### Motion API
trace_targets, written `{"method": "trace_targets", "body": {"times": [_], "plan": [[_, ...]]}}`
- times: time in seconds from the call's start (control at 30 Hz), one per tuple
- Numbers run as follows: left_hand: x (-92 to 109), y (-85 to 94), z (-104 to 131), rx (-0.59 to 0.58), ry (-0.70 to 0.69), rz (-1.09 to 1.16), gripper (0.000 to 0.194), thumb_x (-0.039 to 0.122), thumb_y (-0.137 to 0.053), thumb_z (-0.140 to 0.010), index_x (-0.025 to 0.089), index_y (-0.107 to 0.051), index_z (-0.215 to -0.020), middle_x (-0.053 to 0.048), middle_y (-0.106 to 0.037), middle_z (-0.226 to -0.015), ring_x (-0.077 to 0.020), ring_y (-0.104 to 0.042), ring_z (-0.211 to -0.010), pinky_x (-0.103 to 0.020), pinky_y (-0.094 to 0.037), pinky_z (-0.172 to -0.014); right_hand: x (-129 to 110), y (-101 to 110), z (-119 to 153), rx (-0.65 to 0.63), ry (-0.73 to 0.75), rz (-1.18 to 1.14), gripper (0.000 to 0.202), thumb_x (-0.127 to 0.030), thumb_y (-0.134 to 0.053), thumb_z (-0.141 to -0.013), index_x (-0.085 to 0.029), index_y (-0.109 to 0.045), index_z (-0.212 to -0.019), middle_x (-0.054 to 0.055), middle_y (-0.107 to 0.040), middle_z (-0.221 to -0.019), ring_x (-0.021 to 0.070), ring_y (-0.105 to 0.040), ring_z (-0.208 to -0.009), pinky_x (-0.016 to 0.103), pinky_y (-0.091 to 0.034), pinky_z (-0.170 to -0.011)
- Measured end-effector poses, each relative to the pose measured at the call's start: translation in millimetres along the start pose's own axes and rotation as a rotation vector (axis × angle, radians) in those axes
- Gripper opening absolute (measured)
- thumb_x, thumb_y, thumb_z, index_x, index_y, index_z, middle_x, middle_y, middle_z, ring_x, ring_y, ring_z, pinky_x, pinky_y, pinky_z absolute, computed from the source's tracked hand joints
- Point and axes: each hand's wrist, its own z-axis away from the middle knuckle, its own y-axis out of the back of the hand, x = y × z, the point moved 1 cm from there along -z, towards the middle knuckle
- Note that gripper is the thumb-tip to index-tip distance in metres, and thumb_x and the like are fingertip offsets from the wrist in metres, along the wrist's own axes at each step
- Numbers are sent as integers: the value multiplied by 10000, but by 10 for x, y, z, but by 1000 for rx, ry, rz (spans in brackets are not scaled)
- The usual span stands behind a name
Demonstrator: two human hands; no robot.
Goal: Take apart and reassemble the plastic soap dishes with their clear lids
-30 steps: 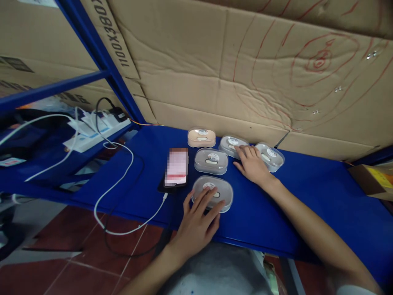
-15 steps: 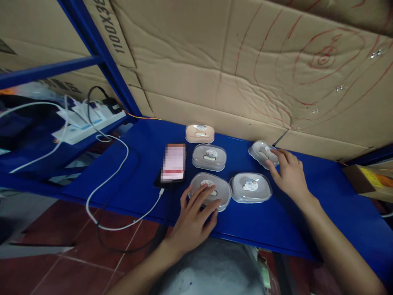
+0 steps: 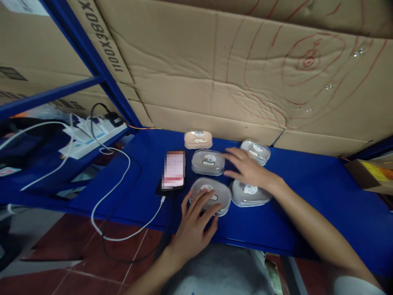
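Several clear oval cases with round stickers lie on the blue shelf. My left hand [image 3: 196, 223] rests with spread fingers on the front left grey case [image 3: 225, 196]. Fingers apart, my right hand [image 3: 248, 168] hovers at the right edge of the middle grey case [image 3: 204, 166], holding nothing; whether it touches that case I cannot tell. Under my right wrist is the front right grey case [image 3: 248, 198], partly covered. Behind the hand sits the back right grey case [image 3: 259, 148]. A peach case [image 3: 198, 140] stands at the back, near the cardboard.
A phone [image 3: 174, 170] with a white cable [image 3: 124, 180] lies left of the cases. Further left is a power strip [image 3: 92, 141] with plugs. A cardboard wall [image 3: 184, 65] closes the back; an open carton [image 3: 365, 176] stands at the right.
My right hand has left the back right case and moved left toward the middle grey case. That back right case now sits further left. My left hand stays on the front left case.
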Motion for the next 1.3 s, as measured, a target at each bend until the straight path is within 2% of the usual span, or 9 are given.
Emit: {"method": "trace_targets", "body": {"times": [0.07,0.17,0.4,0.6,0.8,0.9,1.03,1.17,1.3], "plan": [[-4,0,1,-9,5,-4,308,161,-596,-996,269,-693,-1267,-90,-652,-1495,-274,-527,-1468,-518,-218,-1280,-200,-39,-123,-35,126,-33,570,-504,-567,-1057,-223,-487,-1547,158,-486,-1636,330,-451,-1513,546,-352,-1222],[-10,-3,2,-22,11,-2,304,162,-595,-997,272,-693,-1264,-92,-645,-1505,-276,-519,-1478,-520,-215,-1281,-263,-46,-243,-27,74,40,442,-406,-578,-1066,-233,-555,-1473,131,-595,-1540,315,-532,-1435,530,-338,-1209],[-20,-14,25,-28,9,26,317,163,-604,-998,272,-683,-1285,-94,-627,-1528,-273,-485,-1507,-527,-195,-1290,154,-27,-286,21,-200,165,304,-275,-523,-1053,-156,-642,-1307,199,-724,-1313,370,-660,-1210,547,-401,-1070],[-20,-23,15,-25,15,10,320,170,-614,-997,274,-681,-1292,-99,-613,-1541,-283,-494,-1502,-533,-214,-1284,366,-56,-350,34,-234,158,421,-264,-488,-1064,-182,-578,-1467,174,-639,-1491,338,-589,-1372,542,-363,-1161],[-11,-41,16,79,52,-12,295,188,-674,-972,264,-694,-1256,-111,-669,-1463,-286,-603,-1384,-505,-326,-1213,547,213,140,130,-327,133,481,-363,-404,-1106,-144,-542,-1512,214,-568,-1554,401,-532,-1435,631,-393,-1153],[-1,-40,1,81,62,-20,295,198,-693,-965,268,-700,-1252,-109,-679,-1453,-291,-622,-1355,-505,-347,-1186,399,250,546,138,-208,-10,450,-411,-423,-1113,-216,-560,-1495,166,-586,-1548,349,-546,-1437,587,-429,-1161],[18,-33,2,67,36,-36,327,211,-710,-965,293,-693,-1282,-91,-706,-1420,-281,-647,-1315,-480,-373,-1136,45,182,945,13,-26,-212,547,-480,-548,-1073,-288,-459,-1577,125,-509,-1630,317,-466,-1521,558,-421,-1212],[6,-13,47,79,2,-32,381,198,-735,-948,311,-672,-1306,-86,-710,-1379,-282,-663,-1272,-458,-425,-1082,-90,112,1064,-21,-11,-197,651,-557,-659,-999,-297,-473,-1566,146,-504,-1630,364,-482,-1505,617,-419,-1197],[-58,47,61,79,87,66,536,233,-776,-909,298,-584,-1405,-151,-505,-1570,-369,-484,-1479,-549,-425,-1161,-55,100,1066,9,-39,-163,643,-543,-664,-996,-267,-485,-1550,167,-516,-1616,371,-492,-1493,604,-439,-1174]]}}
